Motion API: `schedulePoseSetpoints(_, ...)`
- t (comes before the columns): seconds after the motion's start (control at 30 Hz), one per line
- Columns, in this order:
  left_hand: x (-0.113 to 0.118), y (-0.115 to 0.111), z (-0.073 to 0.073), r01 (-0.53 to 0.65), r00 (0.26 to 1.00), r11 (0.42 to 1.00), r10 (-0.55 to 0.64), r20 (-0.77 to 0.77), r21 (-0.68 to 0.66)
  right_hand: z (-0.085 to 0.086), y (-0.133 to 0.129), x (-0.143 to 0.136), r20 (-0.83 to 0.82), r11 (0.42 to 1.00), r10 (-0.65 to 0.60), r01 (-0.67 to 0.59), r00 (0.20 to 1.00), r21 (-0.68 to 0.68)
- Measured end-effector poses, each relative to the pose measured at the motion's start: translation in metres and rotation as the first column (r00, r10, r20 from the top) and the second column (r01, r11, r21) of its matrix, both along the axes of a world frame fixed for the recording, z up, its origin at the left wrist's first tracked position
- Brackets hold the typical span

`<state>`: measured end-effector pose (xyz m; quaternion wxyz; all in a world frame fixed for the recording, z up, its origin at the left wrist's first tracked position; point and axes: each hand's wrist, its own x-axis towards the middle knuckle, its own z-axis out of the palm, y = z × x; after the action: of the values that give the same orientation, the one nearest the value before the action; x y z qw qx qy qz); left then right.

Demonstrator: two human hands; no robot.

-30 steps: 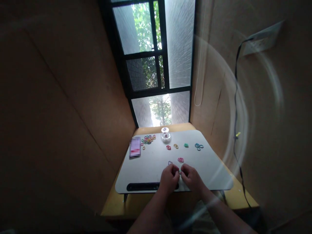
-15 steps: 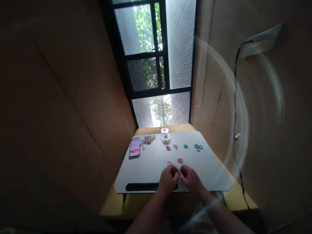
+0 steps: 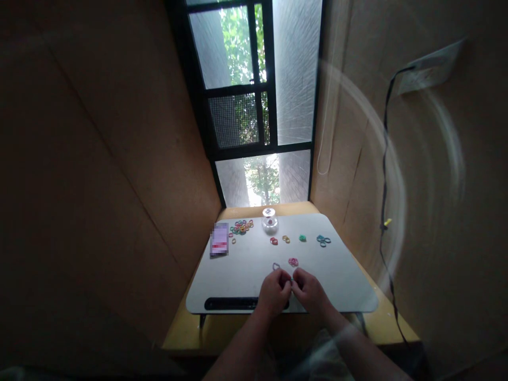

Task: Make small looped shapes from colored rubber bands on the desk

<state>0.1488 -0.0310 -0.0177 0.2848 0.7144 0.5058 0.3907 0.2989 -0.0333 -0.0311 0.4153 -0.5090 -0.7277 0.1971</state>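
Observation:
My left hand (image 3: pixel 274 291) and my right hand (image 3: pixel 309 290) meet fingertip to fingertip over the near part of a white lap desk (image 3: pixel 238 270). Between the fingertips sits a tiny dark item (image 3: pixel 292 280), likely a small rubber band; it is too small to make out. Just beyond my fingers lie a purple band (image 3: pixel 276 266) and a pink band (image 3: pixel 293 261). Farther back are a red band (image 3: pixel 273 241), an orange band (image 3: pixel 286 238), a green band (image 3: pixel 302 237) and blue bands (image 3: pixel 323 240).
A pile of mixed coloured bands (image 3: pixel 241 226) and a small clear jar (image 3: pixel 269 219) sit at the desk's far edge. A purple packet (image 3: pixel 219 239) lies at the left. A window rises behind. A black cable (image 3: pixel 384 174) hangs down the right wall. Brown walls close in on both sides.
My hands have drawn slightly closer together, fingertips now touching. The camera has shifted a little. Nothing on the desk has moved.

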Motion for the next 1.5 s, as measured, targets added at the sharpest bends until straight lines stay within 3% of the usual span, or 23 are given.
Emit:
schedulePoseSetpoints(0.67, -0.001, -0.005, 0.003, 0.030, 0.999, 1.000, -0.030, -0.022, 0.004, -0.001, -0.004, 0.002, 0.019, 1.000, 0.005, -0.005, 1.000, -0.011)
schedulePoseSetpoints(1.5, 0.000, 0.004, 0.003, 0.035, 0.999, 0.999, -0.035, 0.003, -0.005, 0.009, 0.002, 0.001, 0.003, 0.999, 0.030, -0.030, 1.000, -0.039)
